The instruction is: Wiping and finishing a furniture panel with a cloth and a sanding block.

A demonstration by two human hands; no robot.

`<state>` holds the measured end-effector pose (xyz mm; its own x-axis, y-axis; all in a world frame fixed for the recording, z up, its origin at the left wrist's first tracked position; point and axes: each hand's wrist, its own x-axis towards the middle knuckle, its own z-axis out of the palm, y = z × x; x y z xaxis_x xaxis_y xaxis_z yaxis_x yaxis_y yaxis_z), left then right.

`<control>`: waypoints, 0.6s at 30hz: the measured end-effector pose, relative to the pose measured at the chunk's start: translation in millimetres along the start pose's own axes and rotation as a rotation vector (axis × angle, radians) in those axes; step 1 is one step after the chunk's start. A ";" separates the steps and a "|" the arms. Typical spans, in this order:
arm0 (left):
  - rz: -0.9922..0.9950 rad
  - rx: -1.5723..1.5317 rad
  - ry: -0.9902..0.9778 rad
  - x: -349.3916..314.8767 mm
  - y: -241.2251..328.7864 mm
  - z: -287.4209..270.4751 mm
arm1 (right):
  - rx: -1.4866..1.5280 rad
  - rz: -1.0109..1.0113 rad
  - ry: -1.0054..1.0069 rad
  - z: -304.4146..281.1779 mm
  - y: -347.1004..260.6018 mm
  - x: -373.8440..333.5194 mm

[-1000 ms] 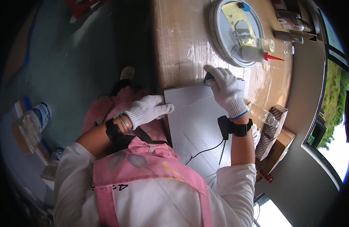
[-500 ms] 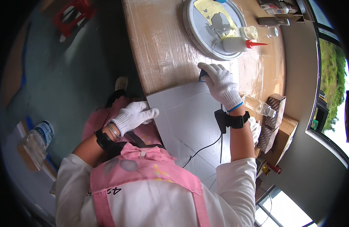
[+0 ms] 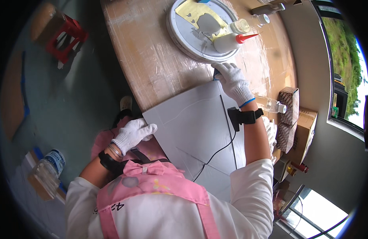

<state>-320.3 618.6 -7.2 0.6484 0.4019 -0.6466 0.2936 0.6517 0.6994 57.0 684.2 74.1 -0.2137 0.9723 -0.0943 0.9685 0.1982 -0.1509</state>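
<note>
A flat, light-grey panel [image 3: 188, 115] lies on the table in front of me, with faint lines and a dark strip along its right part. My left hand [image 3: 133, 134], in a white knit glove, is closed at the panel's left edge, one finger lying over the rim and the rest partly hidden. My right hand [image 3: 234, 81], gloved alike, is at the far edge of the panel. Its fingers close around a small dark-blue piece [image 3: 216, 74], mostly covered, so its kind is unclear. A black cable [image 3: 219, 150] runs from my right wrist strap across the panel.
Beyond the panel, a round grey lid [image 3: 182, 38] bears a white squeeze bottle [image 3: 227, 43] with a red tip and a clear jar [image 3: 239, 26]. Clear bottle [image 3: 274, 106], patterned boxes [image 3: 289, 105] and a carton [image 3: 303, 133] line the right side. A red stool [image 3: 66, 40] stands on the floor.
The view has shifted, so the table, lid and bottles sit further left. My right hand with the dark-blue piece is now at the panel's far corner, nearer the lid. My left hand stays at the edge.
</note>
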 end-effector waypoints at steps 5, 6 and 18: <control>-0.027 0.004 -0.004 -1.1 5.6 1.4 | -0.009 0.129 -0.005 -7.9 14.7 -2.9; -0.025 -0.003 0.000 -1.6 5.1 2.0 | 0.063 0.104 0.018 -4.9 15.6 -5.6; 0.018 0.021 0.038 -1.2 -0.3 3.2 | 0.088 0.139 0.062 -4.8 24.9 -10.1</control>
<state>-318.9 615.8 -5.6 0.6268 0.4376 -0.6447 0.2970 0.6308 0.7169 83.9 679.9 76.0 -0.0673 0.9959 -0.0601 0.9727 0.0521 -0.2262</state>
